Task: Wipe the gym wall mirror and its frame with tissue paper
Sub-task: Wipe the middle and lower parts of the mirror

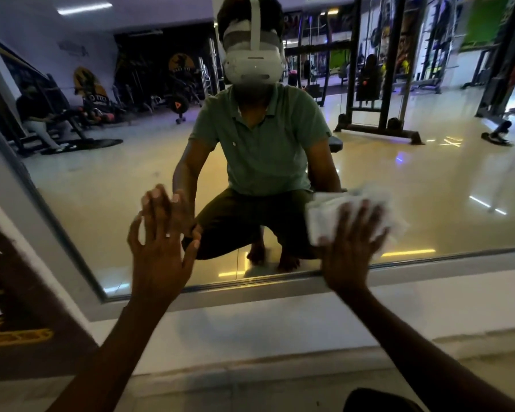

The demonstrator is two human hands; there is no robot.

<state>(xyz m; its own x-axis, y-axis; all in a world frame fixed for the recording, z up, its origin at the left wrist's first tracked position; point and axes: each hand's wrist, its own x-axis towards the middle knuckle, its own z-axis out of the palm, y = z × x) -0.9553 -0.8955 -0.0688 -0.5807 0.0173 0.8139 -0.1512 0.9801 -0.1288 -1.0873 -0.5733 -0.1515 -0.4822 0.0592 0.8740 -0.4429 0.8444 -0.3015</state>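
Note:
The wall mirror [414, 179] fills most of the view, with its grey frame [250, 288] running along the bottom and up the left side. My right hand [351, 248] presses a white wad of tissue paper [324, 212] flat against the glass, low on the mirror just above the bottom frame. My left hand [158, 254] lies flat on the glass with fingers spread and holds nothing; a ring shows on one finger. The mirror reflects me crouching with a headset on.
A white ledge [250, 331] runs below the frame, with a floor step under it. A dark wall panel with yellow lettering [15, 337] stands left of the mirror. Gym machines and a seated person appear only as reflections.

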